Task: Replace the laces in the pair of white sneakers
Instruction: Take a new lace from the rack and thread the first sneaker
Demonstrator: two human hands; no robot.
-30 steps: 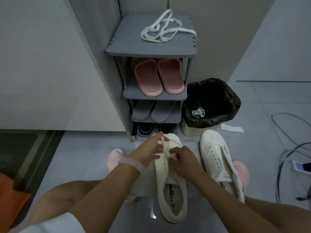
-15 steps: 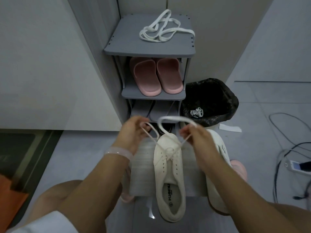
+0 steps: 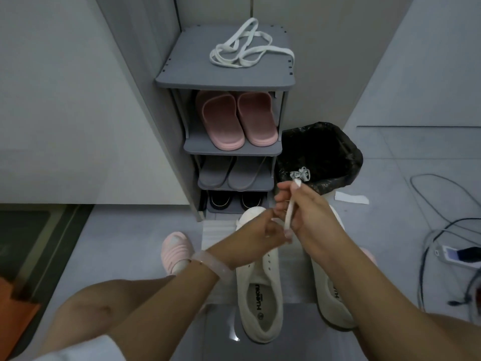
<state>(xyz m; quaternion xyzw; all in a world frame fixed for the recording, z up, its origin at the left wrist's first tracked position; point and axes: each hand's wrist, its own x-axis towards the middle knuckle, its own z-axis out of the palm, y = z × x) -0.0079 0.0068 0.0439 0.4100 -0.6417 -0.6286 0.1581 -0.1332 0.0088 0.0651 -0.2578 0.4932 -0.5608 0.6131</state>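
Observation:
Two white sneakers lie on the floor in front of me. The left sneaker (image 3: 260,295) shows its bare eyelets with no lace in them. My right arm covers most of the right sneaker (image 3: 335,303). Above the left sneaker's toe, my right hand (image 3: 309,214) pinches a white lace (image 3: 289,214) gathered into a short strip. My left hand (image 3: 270,229) grips the lower end of that lace. A loose bundle of white laces (image 3: 247,48) rests on top of the grey shoe rack (image 3: 223,82).
The rack holds pink slippers (image 3: 234,121), grey slippers and dark shoes. A bin with a black liner (image 3: 322,155) stands right of the rack, a crumpled lace (image 3: 300,174) inside. Cables and a power strip (image 3: 458,254) lie at the far right. My pink-slippered foot (image 3: 177,251) is at left.
The lace has come out of the left sneaker. My hands, spread apart a moment ago, have come together and gathered the lace into a bundle above the toe.

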